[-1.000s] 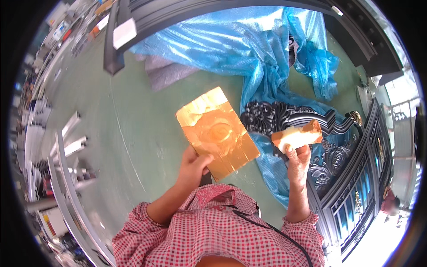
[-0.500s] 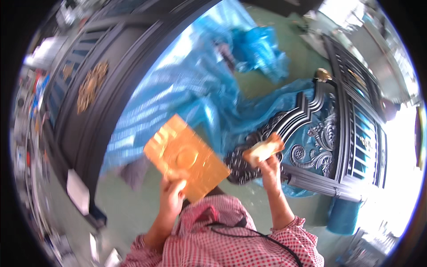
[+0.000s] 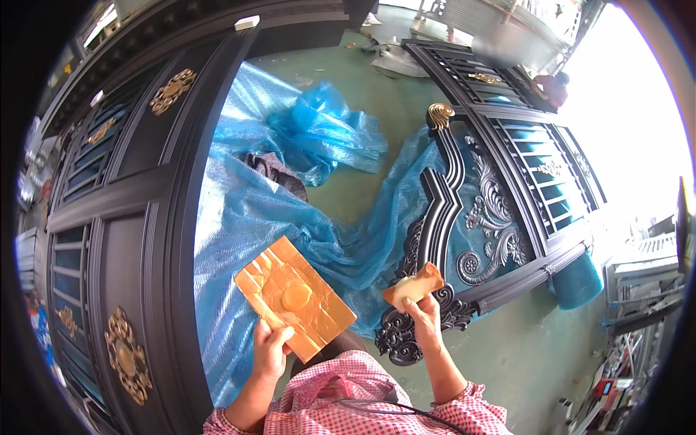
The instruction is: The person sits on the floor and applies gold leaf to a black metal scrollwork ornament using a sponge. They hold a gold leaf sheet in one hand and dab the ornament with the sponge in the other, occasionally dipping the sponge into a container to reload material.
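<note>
In my left hand (image 3: 271,349) is a flat, rectangular gold-orange board (image 3: 324,304), gripped at its near edge with the thumb on top. A round gold disc shape (image 3: 296,296) shows at its middle; whether it is loose or part of the board, I cannot tell. My right hand (image 3: 426,317) pinches a small, soft-looking piece, white with gold-brown ends (image 3: 415,286), which could be foam or cloth. It is held above the scrolled lower end of a black ornamental gate top (image 3: 442,210) with silver-toned highlights. The gold scroll (image 3: 439,115) tops its far end.
A large dark gate panel (image 3: 130,261) with gold ornaments stands along my left. Blue plastic wrap (image 3: 290,217) covers much of the green floor (image 3: 348,196), with a dark cloth (image 3: 274,172) on it. Beyond, at the far right, is another person (image 3: 552,90). A blue roll (image 3: 578,281) lies right.
The view has swung so that the gate top now appears further left and the dark panel fills more of the left. Both hands keep their holds, sitting slightly lower in the picture.
</note>
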`<act>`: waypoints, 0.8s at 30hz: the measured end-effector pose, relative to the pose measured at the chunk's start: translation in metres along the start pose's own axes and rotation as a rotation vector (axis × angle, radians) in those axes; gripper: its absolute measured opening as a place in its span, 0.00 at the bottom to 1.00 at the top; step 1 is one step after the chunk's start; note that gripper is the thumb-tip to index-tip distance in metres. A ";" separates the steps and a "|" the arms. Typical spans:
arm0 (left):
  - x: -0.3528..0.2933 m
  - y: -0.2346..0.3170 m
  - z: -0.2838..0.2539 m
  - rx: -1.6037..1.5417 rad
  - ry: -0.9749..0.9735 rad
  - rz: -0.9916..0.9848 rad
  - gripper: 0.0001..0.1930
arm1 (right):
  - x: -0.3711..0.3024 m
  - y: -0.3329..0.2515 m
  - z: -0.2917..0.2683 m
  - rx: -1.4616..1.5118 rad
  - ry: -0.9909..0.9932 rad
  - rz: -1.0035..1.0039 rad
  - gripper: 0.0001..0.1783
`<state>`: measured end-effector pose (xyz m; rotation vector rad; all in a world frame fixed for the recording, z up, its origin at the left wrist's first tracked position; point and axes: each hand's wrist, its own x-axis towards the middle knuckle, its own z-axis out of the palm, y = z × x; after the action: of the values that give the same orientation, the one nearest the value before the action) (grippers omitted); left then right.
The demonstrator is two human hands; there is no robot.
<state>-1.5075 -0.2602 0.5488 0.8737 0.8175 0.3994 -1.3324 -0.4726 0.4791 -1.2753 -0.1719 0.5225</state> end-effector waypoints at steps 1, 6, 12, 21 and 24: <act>0.017 0.004 -0.010 0.058 -0.046 -0.016 0.15 | 0.004 -0.002 0.005 0.023 0.018 0.003 0.19; 0.082 0.037 0.016 0.038 -0.139 -0.045 0.15 | 0.030 -0.013 0.011 0.079 0.174 -0.042 0.18; 0.171 0.051 0.064 0.038 -0.228 -0.082 0.18 | 0.096 -0.025 0.007 0.063 0.332 -0.101 0.20; 0.345 0.079 0.196 0.057 -0.257 -0.088 0.24 | 0.269 -0.038 -0.059 0.143 0.430 0.007 0.20; 0.405 0.094 0.241 0.053 -0.290 -0.096 0.25 | 0.330 -0.064 -0.071 0.122 0.399 -0.014 0.20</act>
<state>-1.0629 -0.0801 0.5266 0.9133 0.6007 0.1612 -0.9982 -0.3931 0.4652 -1.2321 0.1822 0.2540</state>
